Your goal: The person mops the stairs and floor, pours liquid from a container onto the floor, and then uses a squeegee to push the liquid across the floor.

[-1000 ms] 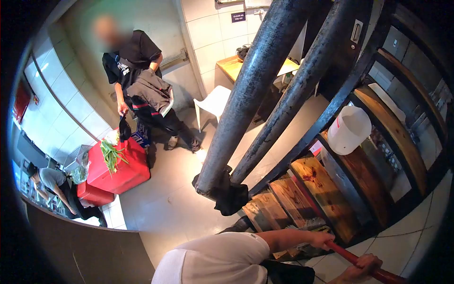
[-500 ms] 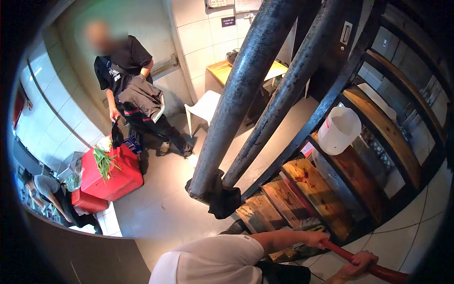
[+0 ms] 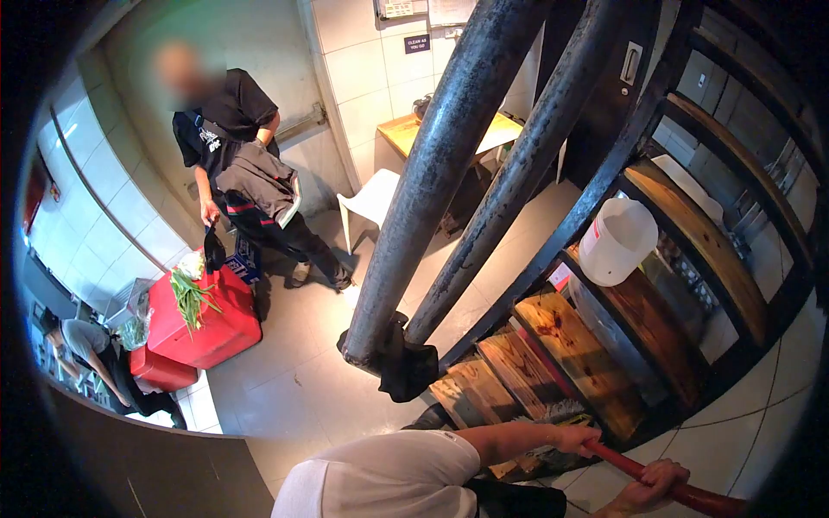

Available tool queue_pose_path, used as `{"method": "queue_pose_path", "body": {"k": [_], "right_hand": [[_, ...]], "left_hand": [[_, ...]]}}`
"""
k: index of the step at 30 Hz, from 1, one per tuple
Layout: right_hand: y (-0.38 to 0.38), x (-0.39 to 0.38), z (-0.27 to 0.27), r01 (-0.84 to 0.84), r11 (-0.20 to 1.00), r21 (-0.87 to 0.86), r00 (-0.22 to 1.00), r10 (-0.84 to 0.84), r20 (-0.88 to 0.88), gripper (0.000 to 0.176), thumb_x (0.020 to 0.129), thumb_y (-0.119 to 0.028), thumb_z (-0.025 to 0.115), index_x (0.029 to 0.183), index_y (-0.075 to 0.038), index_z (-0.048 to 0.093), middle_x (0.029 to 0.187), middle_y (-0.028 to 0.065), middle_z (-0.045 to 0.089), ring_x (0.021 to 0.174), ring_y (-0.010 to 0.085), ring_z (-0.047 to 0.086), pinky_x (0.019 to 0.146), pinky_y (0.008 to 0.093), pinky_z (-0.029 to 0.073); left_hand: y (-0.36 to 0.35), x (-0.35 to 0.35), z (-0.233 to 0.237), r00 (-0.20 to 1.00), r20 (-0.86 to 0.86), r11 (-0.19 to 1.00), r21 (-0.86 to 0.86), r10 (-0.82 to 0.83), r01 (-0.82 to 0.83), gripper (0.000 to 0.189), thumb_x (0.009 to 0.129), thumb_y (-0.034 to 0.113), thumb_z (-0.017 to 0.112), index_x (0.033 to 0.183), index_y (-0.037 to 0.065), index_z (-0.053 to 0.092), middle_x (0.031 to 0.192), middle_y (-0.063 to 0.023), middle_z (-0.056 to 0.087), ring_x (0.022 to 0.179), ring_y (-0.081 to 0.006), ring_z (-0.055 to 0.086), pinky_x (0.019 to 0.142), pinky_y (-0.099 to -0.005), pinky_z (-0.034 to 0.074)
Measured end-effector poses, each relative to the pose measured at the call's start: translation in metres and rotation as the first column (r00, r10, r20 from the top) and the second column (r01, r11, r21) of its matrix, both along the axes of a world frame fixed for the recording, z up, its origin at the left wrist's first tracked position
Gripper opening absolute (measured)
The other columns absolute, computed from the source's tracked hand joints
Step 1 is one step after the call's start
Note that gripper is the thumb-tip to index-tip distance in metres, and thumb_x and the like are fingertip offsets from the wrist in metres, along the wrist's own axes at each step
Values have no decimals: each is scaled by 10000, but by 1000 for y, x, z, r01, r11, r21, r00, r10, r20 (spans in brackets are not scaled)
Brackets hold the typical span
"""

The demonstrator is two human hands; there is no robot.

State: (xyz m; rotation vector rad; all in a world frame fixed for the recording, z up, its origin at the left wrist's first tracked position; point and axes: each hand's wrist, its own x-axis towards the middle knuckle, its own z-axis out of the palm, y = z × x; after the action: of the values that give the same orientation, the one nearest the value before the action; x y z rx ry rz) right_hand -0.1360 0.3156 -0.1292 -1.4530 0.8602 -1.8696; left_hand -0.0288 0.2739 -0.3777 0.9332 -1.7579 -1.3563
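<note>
My left hand [image 3: 574,438] is wrapped round a long red pole [image 3: 622,462] near its upper visible end. Lower down, my right hand [image 3: 654,485] grips the same pole, which runs off toward the lower right. What is fixed to the pole, if anything, I cannot make out. Beside my left hand, grey bristle-like stuff [image 3: 563,409] lies against the wooden stair treads [image 3: 579,358]. A white plastic bucket [image 3: 617,242] stands on a higher tread.
Dark metal pipes [image 3: 440,173] slant across the middle, with black wrapping at the foot. A person [image 3: 233,164] holding dark clothing stands by red boxes [image 3: 203,319] topped with green leaves [image 3: 192,298]. Another person [image 3: 91,354] bends at far left. A white chair [image 3: 370,198] stands near a wooden table [image 3: 401,134].
The view has shifted very slightly. Both my hands keep their hold on the red pole, and the standing person stays in place.
</note>
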Motion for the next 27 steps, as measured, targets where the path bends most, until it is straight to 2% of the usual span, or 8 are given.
{"method": "queue_pose_path", "body": {"k": [8,11,17,20,21,23,26,27], "right_hand": [[-6,-6,-3,-28,1000,5,999,27,30,247,907,-131,473,695,-125,345,513,-60,264,436,39,277,431,192,253],[-4,-4,0,47,999,24,999,-46,-14,245,903,-139,482,697,-124,351,512,-60,266,436,43,280,431,193,255],[-3,-3,4,65,997,51,996,-68,57,253,876,-174,522,687,-131,359,518,-62,269,442,53,289,433,201,255],[-30,-37,-38,148,988,39,966,-153,208,248,839,-237,555,696,-138,380,535,-58,306,467,57,325,450,216,275],[-33,-31,-41,238,967,-91,971,-237,29,225,855,-230,540,717,-126,395,545,-43,331,465,75,337,451,235,289],[-33,-30,-32,329,859,-393,847,-452,-279,189,886,-218,508,760,-103,427,564,-14,381,461,111,362,454,275,316],[-32,-35,-21,195,557,-807,385,-800,-460,172,933,-199,461,824,-67,475,594,30,456,454,164,398,457,334,358],[-38,-46,-36,203,631,-749,483,-730,-484,165,932,-194,448,840,-61,482,609,34,460,465,175,404,471,346,363]], "left_hand": [[1,3,10,999,42,1000,25,-3,2,283,789,236,686,934,87,495,890,-118,548,856,-293,543,742,-392,409],[-2,1,8,999,35,999,32,-15,14,291,784,240,687,946,87,498,894,-121,550,865,-296,545,751,-392,410],[-6,-6,-4,999,41,1000,6,-23,22,316,782,254,690,968,88,495,915,-122,559,895,-297,553,760,-401,420],[-9,-21,-30,1000,24,998,-67,8,-6,318,780,235,696,972,84,492,911,-114,563,894,-288,562,751,-402,429],[-11,-20,-39,999,17,995,-96,31,-30,318,778,225,699,972,83,491,907,-111,564,891,-284,565,746,-402,432],[-13,-12,-30,999,-38,999,-44,-22,20,314,769,199,708,961,78,491,889,-107,564,867,-274,567,736,-397,434],[-13,-13,-27,999,-43,999,-43,-27,25,316,756,175,722,945,74,489,864,-103,561,834,-266,564,722,-396,434],[-14,-15,-29,999,-29,998,-59,-17,16,319,751,170,727,939,74,488,856,-103,559,823,-264,562,718,-396,433]]}}
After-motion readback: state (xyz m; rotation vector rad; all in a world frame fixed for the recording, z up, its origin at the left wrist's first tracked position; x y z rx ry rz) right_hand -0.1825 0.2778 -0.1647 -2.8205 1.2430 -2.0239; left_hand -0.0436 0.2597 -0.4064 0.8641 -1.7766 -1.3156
